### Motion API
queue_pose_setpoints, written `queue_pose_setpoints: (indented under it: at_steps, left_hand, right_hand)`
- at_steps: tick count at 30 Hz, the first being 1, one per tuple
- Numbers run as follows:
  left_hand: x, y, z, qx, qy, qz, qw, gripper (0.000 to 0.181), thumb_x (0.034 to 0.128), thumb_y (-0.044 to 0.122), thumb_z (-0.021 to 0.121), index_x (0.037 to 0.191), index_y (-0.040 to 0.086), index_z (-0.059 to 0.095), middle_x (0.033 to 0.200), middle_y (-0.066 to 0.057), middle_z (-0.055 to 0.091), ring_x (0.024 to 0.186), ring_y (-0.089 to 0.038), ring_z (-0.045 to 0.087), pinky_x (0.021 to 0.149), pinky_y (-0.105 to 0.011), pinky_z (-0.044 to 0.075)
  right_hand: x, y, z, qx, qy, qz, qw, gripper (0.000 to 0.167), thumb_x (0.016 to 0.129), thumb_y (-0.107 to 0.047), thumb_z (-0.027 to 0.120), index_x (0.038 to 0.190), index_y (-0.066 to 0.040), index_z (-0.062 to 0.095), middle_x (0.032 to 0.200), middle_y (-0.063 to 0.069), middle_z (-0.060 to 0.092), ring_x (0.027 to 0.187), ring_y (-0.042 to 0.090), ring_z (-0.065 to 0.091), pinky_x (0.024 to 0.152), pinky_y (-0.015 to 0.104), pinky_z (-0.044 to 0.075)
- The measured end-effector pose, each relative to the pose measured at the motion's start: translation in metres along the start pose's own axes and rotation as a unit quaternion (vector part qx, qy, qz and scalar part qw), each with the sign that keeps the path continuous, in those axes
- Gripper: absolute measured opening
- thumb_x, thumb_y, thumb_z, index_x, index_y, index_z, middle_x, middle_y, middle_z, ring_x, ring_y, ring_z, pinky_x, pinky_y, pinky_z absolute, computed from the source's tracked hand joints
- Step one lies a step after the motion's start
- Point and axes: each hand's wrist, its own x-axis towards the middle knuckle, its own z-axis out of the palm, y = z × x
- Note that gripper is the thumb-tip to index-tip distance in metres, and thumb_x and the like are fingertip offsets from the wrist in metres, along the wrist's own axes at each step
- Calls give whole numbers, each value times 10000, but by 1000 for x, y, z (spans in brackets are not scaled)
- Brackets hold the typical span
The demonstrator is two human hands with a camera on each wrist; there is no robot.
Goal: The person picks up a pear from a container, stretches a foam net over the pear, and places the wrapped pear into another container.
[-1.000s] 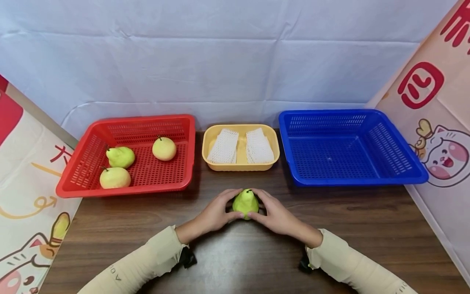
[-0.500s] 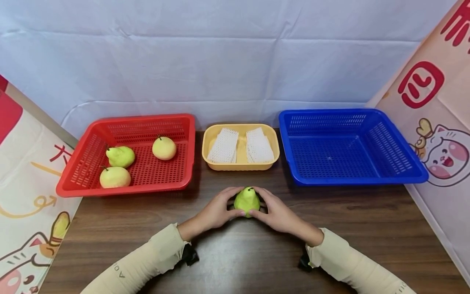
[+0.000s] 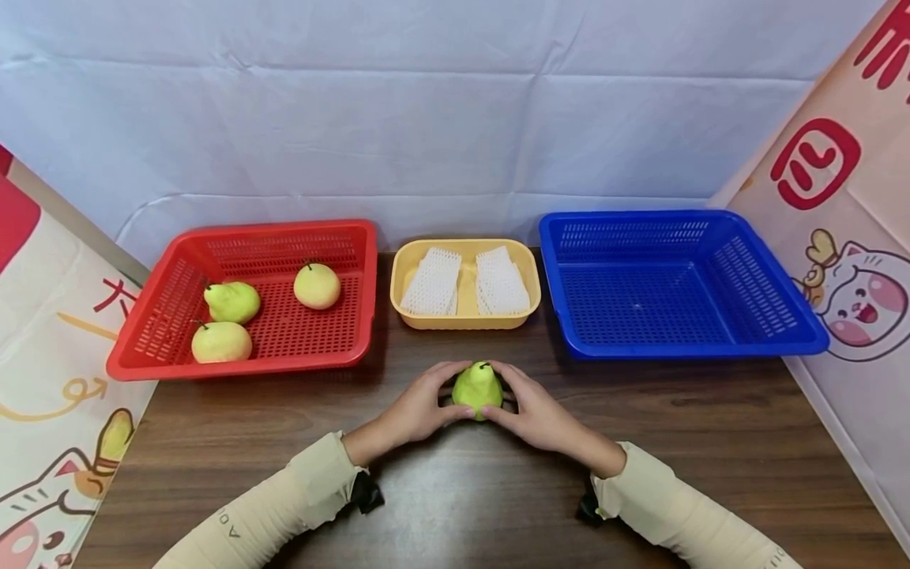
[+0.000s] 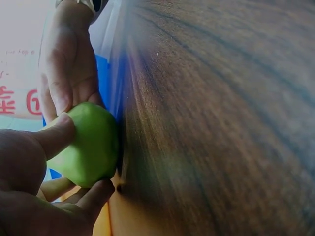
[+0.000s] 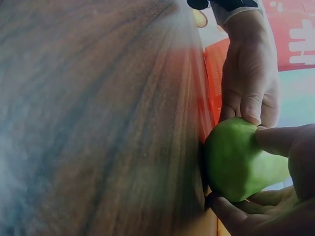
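Observation:
A green pear [image 3: 478,391] stands upright, stem up, at the middle of the table between both hands. From its left side my left hand [image 3: 419,407] grips it, the thumb in front and the fingers curled behind. My right hand [image 3: 536,411] holds the other side in the same way, and the two thumbs nearly meet at the front. In the left wrist view the pear [image 4: 93,147] sits between thumb and fingertips, its base close to the wood. The right wrist view shows the pear [image 5: 238,160] pinched likewise, with the other hand beyond it.
A red basket [image 3: 249,370] at the left holds a green pear [image 3: 233,303] and two pale yellow pears [image 3: 317,286]. Behind the hands, a small yellow tray [image 3: 465,323] contains white foam net sleeves [image 3: 434,282]. A blue basket [image 3: 697,352] stands at the right on the wooden table [image 3: 483,506].
Both hands and the pear shifted slightly away from the body and a little right during the first half second. Since then they have stayed nearly still.

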Motion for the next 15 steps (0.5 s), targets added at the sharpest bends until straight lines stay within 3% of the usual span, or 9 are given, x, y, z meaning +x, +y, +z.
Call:
queue_pose_setpoints:
  at_steps: [15]
  left_hand:
    - [-1,1,-5,184,47,46,9998,718,870,127,824,1470,-27,461,1400,-206,521,1207,-311,604,953,-320,557]
  right_hand:
    - [0,0,1,-7,36,20,10000,669,957,-133,729,1488,79,381,1467,281,464,1297,387,533,993,410,537]
